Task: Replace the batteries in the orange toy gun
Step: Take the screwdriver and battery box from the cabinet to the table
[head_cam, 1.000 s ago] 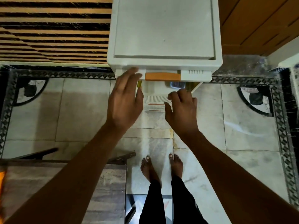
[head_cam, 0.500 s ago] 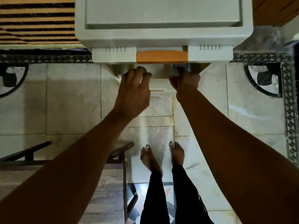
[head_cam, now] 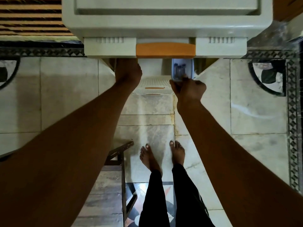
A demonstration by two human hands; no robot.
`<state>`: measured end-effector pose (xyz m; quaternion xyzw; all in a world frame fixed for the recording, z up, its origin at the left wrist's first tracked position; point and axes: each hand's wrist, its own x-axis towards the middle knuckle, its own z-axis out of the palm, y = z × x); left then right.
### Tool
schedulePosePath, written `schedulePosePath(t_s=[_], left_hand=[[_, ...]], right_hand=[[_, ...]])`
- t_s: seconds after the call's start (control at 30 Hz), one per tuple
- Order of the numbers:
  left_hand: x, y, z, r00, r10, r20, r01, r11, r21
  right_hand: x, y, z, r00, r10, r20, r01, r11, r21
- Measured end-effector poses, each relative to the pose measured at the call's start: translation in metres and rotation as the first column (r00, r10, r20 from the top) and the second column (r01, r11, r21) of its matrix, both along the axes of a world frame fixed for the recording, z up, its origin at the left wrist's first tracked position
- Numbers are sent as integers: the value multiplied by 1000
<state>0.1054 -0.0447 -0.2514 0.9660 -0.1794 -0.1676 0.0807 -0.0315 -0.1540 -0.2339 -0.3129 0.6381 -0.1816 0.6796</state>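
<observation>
Right hand (head_cam: 188,89) pinches battery box (head_cam: 182,70) below drawer (head_cam: 165,49): light, rigid, slick; grip near rim. Left hand (head_cam: 127,72) grip: cannot tell.

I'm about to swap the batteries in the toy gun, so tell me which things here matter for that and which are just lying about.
For the job:
- small clear box of dark cylinders, likely batteries, held by the right hand
- white drawer unit, with the left hand at its open drawer

Just about:
- white slotted basket
- wooden bench
</observation>
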Motion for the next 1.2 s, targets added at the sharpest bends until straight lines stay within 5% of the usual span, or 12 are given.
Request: schedulePosePath(t_s=[0.3,0.47,0.67,0.93,1.2], left_hand=[[-114,55,72,952,189,-239,-285,833,-475],[-154,82,139,917,225,-330,-386,713,-585],[-137,70,211,964,182,-195,-267,663,-700],[-37,6,232,958,275,80,-164,757,-632],[4,-24,208,949,283,141,-195,875,-443]], right_hand=[[-89,36,77,990,79,120,-73,996,-61],[-114,45,140,982,103,156,-90,992,-89],[-97,41,201,961,124,246,-91,986,-138],[2,10,221,937,44,347,16,986,-167],[59,-9,212,978,10,210,29,983,-182]])
